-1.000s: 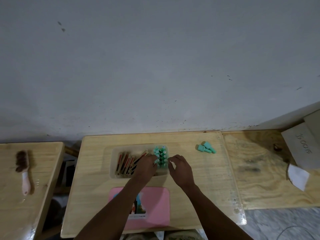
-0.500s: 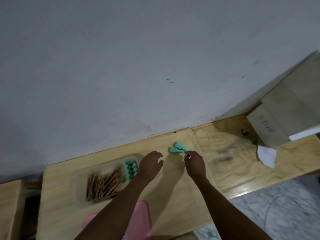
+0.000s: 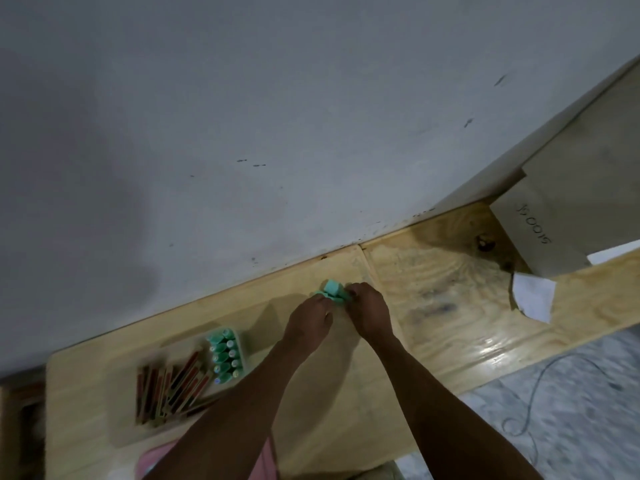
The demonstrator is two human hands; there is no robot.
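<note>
Both the left hand (image 3: 309, 315) and right hand (image 3: 367, 310) pinched the green caps (image 3: 333, 290) between curled fingers. How many caps was unclear through blur.

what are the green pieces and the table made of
Green pieces: probably plastic; the mint colour is even and matte, and the shapes look smooth and moulded, though blur hides detail. Table: wood, likely varnished plywood; pale yellow surface with visible grain and a slight sheen.
</note>
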